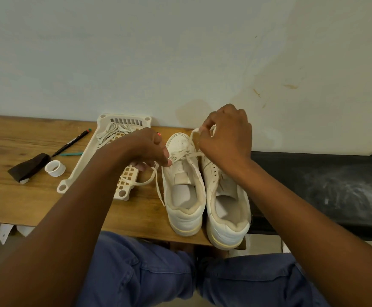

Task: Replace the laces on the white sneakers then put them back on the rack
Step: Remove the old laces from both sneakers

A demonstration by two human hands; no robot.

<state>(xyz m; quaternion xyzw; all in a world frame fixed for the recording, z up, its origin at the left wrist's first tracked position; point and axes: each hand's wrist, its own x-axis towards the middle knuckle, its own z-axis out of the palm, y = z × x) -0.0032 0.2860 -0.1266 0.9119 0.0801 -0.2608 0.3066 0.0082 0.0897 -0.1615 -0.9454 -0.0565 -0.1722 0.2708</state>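
The two white leather sneakers stand side by side on the wooden table (25,196); the left sneaker (184,196) is partly laced, the right sneaker (224,207) touches it. The left hand (149,149) pinches one cream flat lace (158,185) just left of the left sneaker; the right hand (224,134) pinches the other end above its toe. Uneven pulling could draw one end out of its eyelet. The white plastic rack (69,180), with more laces (112,134) on it, lies left of the sneaker.

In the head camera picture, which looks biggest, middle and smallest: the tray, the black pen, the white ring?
1. Tray
2. Black pen
3. White ring
They lie similarly far from the camera, so the order seems safe.
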